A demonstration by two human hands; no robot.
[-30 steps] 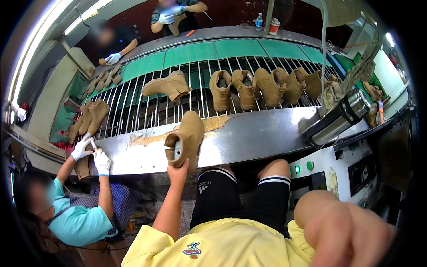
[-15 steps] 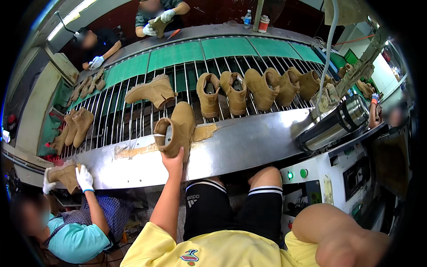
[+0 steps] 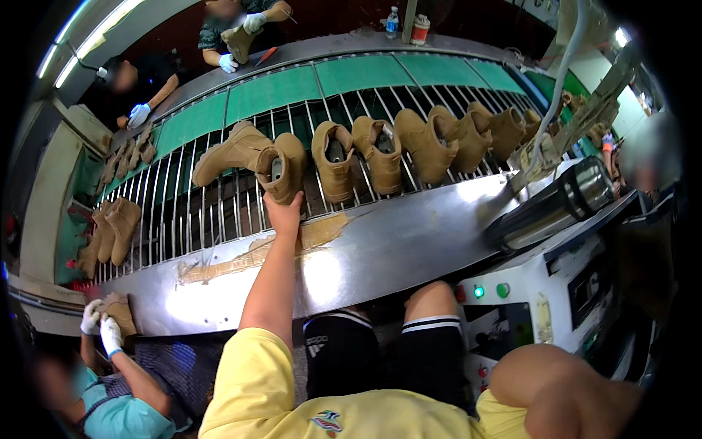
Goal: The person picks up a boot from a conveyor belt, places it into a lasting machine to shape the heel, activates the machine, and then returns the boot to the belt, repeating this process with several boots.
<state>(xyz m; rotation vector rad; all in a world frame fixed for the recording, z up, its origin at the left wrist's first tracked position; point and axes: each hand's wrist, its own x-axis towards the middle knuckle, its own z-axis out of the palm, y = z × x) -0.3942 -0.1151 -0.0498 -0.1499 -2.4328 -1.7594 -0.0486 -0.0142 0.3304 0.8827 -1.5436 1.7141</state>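
My left hand (image 3: 284, 212) grips a tan ankle boot (image 3: 292, 162) by its heel end, its opening facing up and its toe pointing away from me. It is over the near edge of a roller conveyor of metal rods (image 3: 241, 201). Just left of it, another tan boot (image 3: 228, 152) lies on its side, partly overlapped in view. To the right, several more tan boots stand in a row, the closest being an upright boot (image 3: 333, 164). My bent right arm (image 3: 537, 369) shows at the lower right; its hand is out of sight.
A metal ledge (image 3: 395, 234) with torn brown tape runs along the near side. A large steel thermos (image 3: 559, 201) leans at the right beside a control box with a lit green button (image 3: 479, 292). Gloved co-workers handle boots at lower left and far side; a gloved hand (image 3: 139, 114) rests far left.
My left hand has carried the boot away from me, from above the metal ledge to the conveyor rods beside the lying boot. The lower-left co-worker's boot has turned.
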